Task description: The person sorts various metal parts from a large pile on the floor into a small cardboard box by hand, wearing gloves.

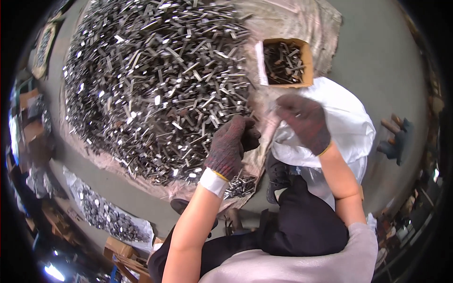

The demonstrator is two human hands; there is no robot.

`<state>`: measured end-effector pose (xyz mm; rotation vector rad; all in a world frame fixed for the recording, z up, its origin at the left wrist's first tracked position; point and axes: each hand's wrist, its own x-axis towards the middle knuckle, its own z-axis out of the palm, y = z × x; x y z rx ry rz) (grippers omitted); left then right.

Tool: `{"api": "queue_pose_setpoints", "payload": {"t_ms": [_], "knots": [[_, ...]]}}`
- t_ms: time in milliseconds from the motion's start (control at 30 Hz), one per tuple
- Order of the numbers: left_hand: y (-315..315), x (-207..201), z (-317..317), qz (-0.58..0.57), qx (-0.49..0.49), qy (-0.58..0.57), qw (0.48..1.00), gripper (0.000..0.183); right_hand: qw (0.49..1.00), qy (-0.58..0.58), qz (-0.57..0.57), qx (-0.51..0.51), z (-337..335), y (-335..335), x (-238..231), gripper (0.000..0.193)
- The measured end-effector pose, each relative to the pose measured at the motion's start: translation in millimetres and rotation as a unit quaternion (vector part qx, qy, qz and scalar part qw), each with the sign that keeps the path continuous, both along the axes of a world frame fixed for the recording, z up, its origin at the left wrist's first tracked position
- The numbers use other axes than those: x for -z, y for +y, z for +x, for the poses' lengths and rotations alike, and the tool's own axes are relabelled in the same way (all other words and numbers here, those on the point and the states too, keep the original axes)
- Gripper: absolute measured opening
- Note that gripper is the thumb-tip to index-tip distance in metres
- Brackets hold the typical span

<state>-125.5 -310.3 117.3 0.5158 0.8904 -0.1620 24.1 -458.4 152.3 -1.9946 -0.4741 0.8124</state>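
Observation:
A big heap of short shiny metal strips [151, 80] lies on a beige sheet [292, 21] on the floor. My left hand [231, 144], in a dark knitted glove, is closed at the heap's near right edge; what it holds is hidden. My right hand [304, 120], gloved the same way, hovers over the mouth of a white plastic bag [349, 122], fingers bent and pinching its thin clear edge. A cardboard box [287, 62] with more metal pieces stands just beyond the bag.
A smaller pile of round metal parts on a plastic sheet [106, 214] lies at lower left. A pair of gloves [395, 139] rests on the grey floor at right. My dark-trousered legs and shoe [278, 177] are below the hands. Wooden pieces [120, 252] sit at the bottom left.

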Motion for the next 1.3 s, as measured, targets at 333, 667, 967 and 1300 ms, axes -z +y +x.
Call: {"api": "queue_pose_setpoints", "payload": {"t_ms": [333, 667, 967, 1300], "knots": [[90.5, 19.3, -75.9, 0.697, 0.110, 0.079, 0.705, 0.033, 0.906, -0.417, -0.037, -0.063, 15.2, 9.2, 19.7, 0.032], [192.3, 18.1, -62.9, 0.679, 0.495, 0.284, 0.461, 0.098, 0.944, -0.252, 0.045, -0.208, -43.7, 36.7, -0.9, 0.033], [170.5, 39.3, -102.5, 0.768, 0.407, 0.188, 0.458, 0.078, 0.939, -0.209, 0.050, -0.269, -63.5, 56.0, 5.8, 0.031], [177.9, 51.0, -98.7, 0.807, 0.361, 0.148, 0.444, 0.060, 0.933, -0.190, 0.027, -0.304, -73.2, 72.6, 31.3, 0.030]]}}
